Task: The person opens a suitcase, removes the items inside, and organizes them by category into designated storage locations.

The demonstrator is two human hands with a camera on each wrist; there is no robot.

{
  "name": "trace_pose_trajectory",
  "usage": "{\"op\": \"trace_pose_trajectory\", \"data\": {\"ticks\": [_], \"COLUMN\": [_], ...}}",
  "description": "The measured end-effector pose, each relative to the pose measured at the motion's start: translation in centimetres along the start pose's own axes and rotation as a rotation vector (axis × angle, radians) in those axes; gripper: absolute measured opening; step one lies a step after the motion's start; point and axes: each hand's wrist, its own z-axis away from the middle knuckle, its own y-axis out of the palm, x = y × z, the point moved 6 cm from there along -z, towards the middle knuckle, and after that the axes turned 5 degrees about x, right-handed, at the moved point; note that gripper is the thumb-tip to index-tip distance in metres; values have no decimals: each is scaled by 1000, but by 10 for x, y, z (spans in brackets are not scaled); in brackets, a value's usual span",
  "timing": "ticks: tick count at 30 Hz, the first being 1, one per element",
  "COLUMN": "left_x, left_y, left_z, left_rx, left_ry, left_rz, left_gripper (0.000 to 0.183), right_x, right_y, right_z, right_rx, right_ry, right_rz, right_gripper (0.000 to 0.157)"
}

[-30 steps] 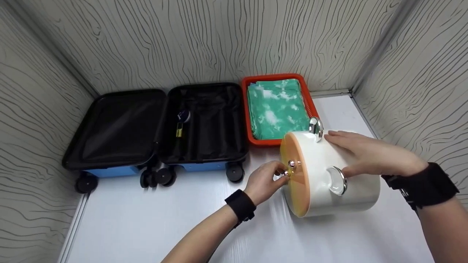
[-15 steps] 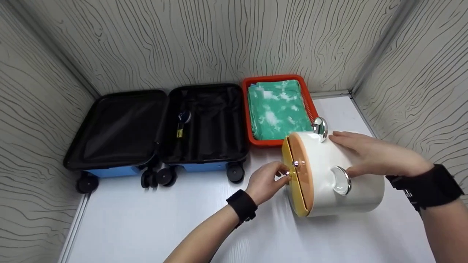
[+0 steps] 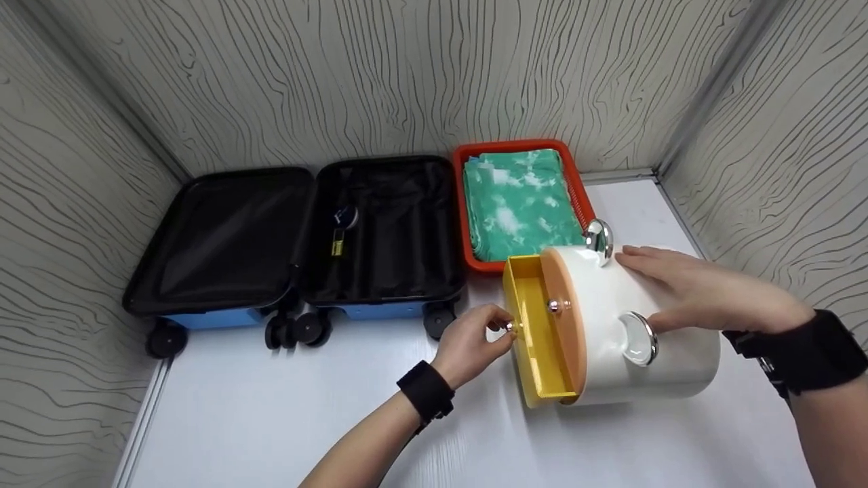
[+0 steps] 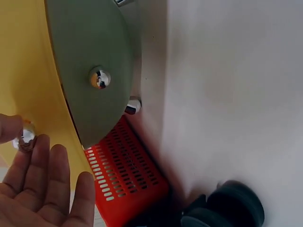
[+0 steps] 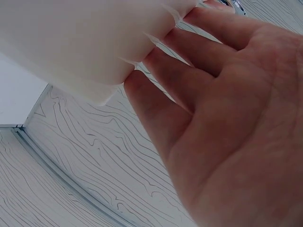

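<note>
A white rounded drawer box [image 3: 610,298] with silver legs [image 3: 639,339] sits at the right of the table. Its yellow drawer [image 3: 519,349] stands pulled out to the left, its inside showing bare. My left hand [image 3: 469,344] pinches that drawer's silver knob [image 4: 27,138] between thumb and finger, the other fingers loose. Beside the yellow one lie an orange drawer front [image 3: 568,305] and, in the left wrist view, a grey-green front [image 4: 97,52] with its own knob, both flush. My right hand [image 3: 705,288] rests on the white shell, fingers extended, thumb near a silver leg.
Behind the box, a red basket [image 3: 468,234] holds folded green-and-white cloth [image 3: 515,196]. An opened blue suitcase with black lining [image 3: 400,230] lies to the left, wheels towards me. Patterned walls [image 3: 380,74] enclose the white table [image 3: 285,413].
My left hand has moved left, drawing the yellow drawer out from flush to well open. The right hand stays on the box, which has shifted slightly right in view.
</note>
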Motion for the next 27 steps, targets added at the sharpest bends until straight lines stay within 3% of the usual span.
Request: {"op": "trace_pose_trajectory", "data": {"ticks": [19, 27], "left_x": [17, 20], "left_y": [-20, -28], "left_z": [20, 22], "left_rx": [-65, -14], "left_ry": [-36, -37], "left_rz": [38, -6], "left_gripper": [18, 25], "right_x": [1, -1], "right_y": [-1, 0], "right_z": [-1, 0], "right_rx": [-14, -11], "right_ry": [-17, -21], "right_rz": [34, 28], "right_gripper": [104, 100]}}
